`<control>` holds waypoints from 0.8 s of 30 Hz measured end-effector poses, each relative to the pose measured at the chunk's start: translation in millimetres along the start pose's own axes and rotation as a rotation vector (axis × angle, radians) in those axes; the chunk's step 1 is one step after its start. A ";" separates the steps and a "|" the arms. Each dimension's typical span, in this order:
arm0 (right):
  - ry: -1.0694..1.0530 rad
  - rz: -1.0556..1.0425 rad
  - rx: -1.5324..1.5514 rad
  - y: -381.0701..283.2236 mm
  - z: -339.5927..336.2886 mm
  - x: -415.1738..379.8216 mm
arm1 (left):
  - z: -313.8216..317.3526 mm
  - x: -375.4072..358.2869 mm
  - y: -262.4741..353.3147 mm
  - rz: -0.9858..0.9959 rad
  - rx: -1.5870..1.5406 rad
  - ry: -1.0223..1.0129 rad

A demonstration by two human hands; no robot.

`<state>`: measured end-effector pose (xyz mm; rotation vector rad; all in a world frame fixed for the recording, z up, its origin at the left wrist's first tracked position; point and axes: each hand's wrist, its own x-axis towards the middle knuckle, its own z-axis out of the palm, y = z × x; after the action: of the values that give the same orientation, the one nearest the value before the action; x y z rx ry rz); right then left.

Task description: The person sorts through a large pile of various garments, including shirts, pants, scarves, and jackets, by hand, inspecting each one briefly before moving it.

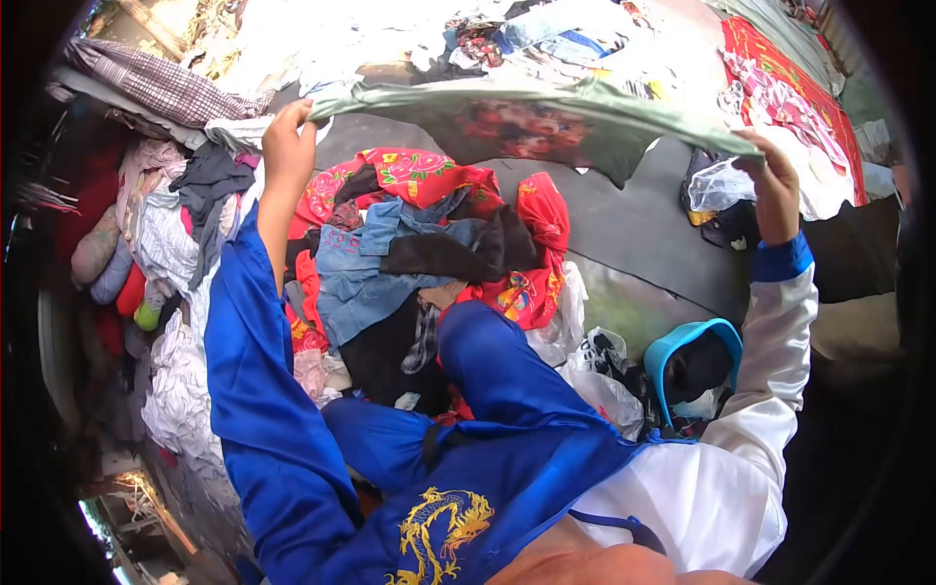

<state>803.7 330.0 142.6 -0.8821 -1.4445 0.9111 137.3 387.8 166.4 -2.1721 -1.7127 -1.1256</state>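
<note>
A pale green cloth [546, 117] with a faded red flower print is stretched out flat in front of me, held up over a heap of clothes. My left hand [288, 141] grips its left corner, the arm in a blue sleeve. My right hand [775, 190] grips its right corner, the arm in a white sleeve with a blue cuff. Below the cloth lies a pile with a red flowered fabric [419, 175], blue denim clothes [366, 268] and a dark garment [458, 255].
More clothes are heaped at the left [175, 224] and at the back [546, 39]. A red patterned sheet [790, 88] lies at the right. A turquoise basin [687, 366] and plastic bags [604, 390] sit near my right knee on the dark ground [634, 224].
</note>
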 end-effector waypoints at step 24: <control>-0.346 0.984 -0.168 239.4 227.4 -324.5 | 30.5 -433.8 -135.2 -0.534 0.208 -0.594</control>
<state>601.1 123.6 -218.8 -1.6831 -1.3600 1.7438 3.6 115.0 -172.9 -2.0969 -2.6283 -0.3311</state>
